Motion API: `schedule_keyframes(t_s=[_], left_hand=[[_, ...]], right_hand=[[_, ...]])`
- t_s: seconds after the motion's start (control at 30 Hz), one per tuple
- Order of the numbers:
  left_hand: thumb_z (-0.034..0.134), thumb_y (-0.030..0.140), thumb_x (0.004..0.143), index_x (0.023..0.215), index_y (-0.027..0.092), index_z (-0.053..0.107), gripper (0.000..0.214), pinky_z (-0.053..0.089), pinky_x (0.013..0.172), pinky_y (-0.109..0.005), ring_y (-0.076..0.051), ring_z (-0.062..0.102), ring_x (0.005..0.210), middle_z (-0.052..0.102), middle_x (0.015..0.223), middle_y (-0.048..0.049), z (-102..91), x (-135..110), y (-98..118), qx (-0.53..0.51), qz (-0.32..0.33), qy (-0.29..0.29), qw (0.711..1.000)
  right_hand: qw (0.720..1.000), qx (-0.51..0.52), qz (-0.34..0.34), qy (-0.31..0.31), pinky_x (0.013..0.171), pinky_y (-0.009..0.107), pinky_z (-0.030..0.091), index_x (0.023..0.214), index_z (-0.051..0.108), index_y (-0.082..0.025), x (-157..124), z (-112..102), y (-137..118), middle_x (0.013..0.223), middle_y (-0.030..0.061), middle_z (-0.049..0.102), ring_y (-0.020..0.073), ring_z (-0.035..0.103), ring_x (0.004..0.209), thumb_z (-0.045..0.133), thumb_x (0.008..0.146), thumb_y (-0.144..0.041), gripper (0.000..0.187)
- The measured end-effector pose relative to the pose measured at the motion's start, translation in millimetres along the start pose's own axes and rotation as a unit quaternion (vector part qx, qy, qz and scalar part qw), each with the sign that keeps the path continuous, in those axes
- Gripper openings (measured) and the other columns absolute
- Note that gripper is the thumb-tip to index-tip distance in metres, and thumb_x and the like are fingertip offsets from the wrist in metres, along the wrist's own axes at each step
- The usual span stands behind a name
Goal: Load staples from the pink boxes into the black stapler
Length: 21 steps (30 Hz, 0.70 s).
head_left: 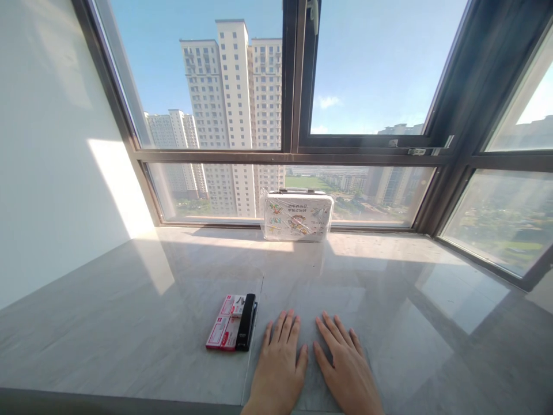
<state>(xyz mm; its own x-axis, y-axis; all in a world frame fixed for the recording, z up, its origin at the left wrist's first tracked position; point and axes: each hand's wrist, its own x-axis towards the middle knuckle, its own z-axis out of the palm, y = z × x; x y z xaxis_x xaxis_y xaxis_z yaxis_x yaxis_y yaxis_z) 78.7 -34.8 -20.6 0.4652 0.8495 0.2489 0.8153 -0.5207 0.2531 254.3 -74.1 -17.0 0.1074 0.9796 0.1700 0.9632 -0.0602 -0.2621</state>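
My left hand (280, 366) lies flat on the grey marble sill (129, 340), palm down, with its fingers stretched forward. Beside it, my right hand (345, 363) rests the same way, fingers slightly spread. A gap separates the two thumbs, and neither hand holds anything. Just left of my left hand is a black stapler (246, 323), apart from the fingers. Against the stapler's left side sit small red-and-white boxes (222, 331), probably staple boxes by their look; their print is too small to read.
At the back of the sill, a white case (298, 218) with cartoon prints and a dark handle stands upright in clear plastic wrap, close to the window. Dark window frames (216, 155) run behind it. A white wall (52, 173) bounds the left side.
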Motion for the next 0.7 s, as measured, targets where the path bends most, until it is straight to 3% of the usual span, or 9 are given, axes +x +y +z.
schedule_keyframes(t_s=[0.7], left_hand=[[0.03,0.051,0.105,0.157,0.031,0.029,0.056,0.022,0.124,-0.05,-0.024,0.023,0.151,0.025,0.164,0.0005,-0.9,-1.2,-1.7,-0.02,0.004,0.008,1.0]], right_hand=[[0.997,0.062,-0.002,0.043,0.122,0.051,0.022,0.147,0.048,-0.034,0.4,11.5,8.4,0.157,-0.0026,0.04,0.0246,0.029,0.149,0.041,0.097,-0.042,0.052]])
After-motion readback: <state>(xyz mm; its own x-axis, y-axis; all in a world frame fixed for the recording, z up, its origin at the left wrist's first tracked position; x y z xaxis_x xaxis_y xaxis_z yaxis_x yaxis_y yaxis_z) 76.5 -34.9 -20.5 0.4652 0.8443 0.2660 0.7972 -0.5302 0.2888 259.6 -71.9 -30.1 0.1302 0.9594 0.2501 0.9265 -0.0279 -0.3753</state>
